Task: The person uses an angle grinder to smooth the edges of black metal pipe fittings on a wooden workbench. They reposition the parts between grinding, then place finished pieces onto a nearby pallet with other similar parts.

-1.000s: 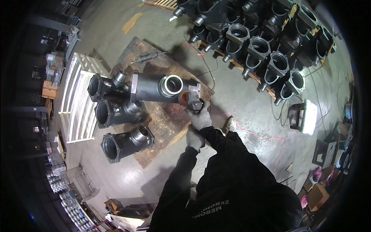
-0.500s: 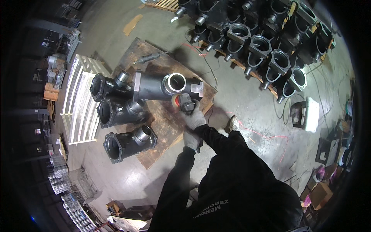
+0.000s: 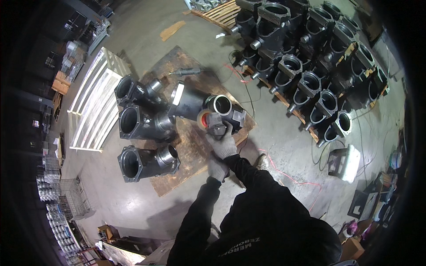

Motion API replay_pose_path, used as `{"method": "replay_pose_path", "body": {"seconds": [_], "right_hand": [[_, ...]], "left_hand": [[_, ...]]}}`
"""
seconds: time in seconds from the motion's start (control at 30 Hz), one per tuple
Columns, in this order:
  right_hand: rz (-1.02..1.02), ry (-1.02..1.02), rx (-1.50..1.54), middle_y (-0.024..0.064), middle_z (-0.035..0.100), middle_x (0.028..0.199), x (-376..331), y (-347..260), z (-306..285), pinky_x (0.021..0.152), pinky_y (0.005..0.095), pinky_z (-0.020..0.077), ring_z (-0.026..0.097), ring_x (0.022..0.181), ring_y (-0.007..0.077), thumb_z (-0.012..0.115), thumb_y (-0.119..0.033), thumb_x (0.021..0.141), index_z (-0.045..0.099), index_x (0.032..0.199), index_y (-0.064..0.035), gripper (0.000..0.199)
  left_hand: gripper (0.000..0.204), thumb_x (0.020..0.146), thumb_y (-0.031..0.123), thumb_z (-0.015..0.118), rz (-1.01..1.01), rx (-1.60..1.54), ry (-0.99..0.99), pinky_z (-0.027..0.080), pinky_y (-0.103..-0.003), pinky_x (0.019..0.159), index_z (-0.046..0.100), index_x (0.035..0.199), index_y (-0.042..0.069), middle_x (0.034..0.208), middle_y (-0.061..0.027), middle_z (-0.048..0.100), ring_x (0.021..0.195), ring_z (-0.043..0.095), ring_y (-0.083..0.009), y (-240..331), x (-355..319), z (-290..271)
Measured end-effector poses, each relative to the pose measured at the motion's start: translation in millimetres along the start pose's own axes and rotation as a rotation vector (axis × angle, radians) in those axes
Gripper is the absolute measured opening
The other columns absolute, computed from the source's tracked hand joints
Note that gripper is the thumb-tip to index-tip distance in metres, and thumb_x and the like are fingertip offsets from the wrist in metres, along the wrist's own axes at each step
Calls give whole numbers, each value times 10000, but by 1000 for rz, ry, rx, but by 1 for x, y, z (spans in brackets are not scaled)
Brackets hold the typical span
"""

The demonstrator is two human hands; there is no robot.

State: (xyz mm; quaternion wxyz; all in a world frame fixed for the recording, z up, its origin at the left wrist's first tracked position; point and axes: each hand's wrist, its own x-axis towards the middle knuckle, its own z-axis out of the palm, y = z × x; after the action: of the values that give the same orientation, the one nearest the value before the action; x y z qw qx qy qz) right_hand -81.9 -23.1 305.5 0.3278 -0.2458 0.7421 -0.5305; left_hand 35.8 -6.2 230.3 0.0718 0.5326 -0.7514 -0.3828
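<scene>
Both my hands, in grey knitted gloves, are closed around an angle grinder (image 3: 216,126). My right hand (image 3: 224,144) grips it close behind the head. My left hand (image 3: 217,168) is wrapped round the rear of the body. The grinder's disc (image 3: 203,119), red at its centre, lies against or very close to the near side of a black pipe fitting (image 3: 191,102); actual contact cannot be made out. This fitting lies on its side, its bright-rimmed round outlet (image 3: 220,104) facing up, just right of the disc. A worn wooden board (image 3: 191,146) is underneath.
Three similar black fittings (image 3: 129,164) stand along the board's left side. A slim grey hand tool (image 3: 186,71) rests at its far end. White slatted crates (image 3: 95,102) are at left. Stacked fittings (image 3: 310,82) fill a pallet at far right, near floor cables and a stool (image 3: 344,163).
The view has turned, so the board and fittings appear rotated clockwise. The grinder's disc has shifted left along the fitting, away from its outlet. Both hands keep their hold.
</scene>
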Motion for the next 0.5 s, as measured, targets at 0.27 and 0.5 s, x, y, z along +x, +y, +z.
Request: {"method": "replay_pose_path", "body": {"seconds": [0.27, 0.5], "right_hand": [[28, 48, -3, 263, 693, 1088, 21, -14, 14, 833, 492, 554, 689, 981, 442, 814, -474, 762, 279, 1454, -83, 959], [-77, 57, 55, 268, 693, 1087, 38, -8, 26, 855, 455, 558, 696, 1021, 409, 822, -409, 787, 317, 1439, -77, 889]], "left_hand": [[696, 838, 373, 731, 69, -539, 124, 537, -458, 811, 436, 1348, 2, 1161, -231, 664, 1034, 672, -357, -15, 39, 15], [602, 831, 395, 718, 29, -79, 108, 534, -503, 810, 477, 1253, 40, 1162, -247, 653, 1044, 659, -409, 2, 41, -5]]}}
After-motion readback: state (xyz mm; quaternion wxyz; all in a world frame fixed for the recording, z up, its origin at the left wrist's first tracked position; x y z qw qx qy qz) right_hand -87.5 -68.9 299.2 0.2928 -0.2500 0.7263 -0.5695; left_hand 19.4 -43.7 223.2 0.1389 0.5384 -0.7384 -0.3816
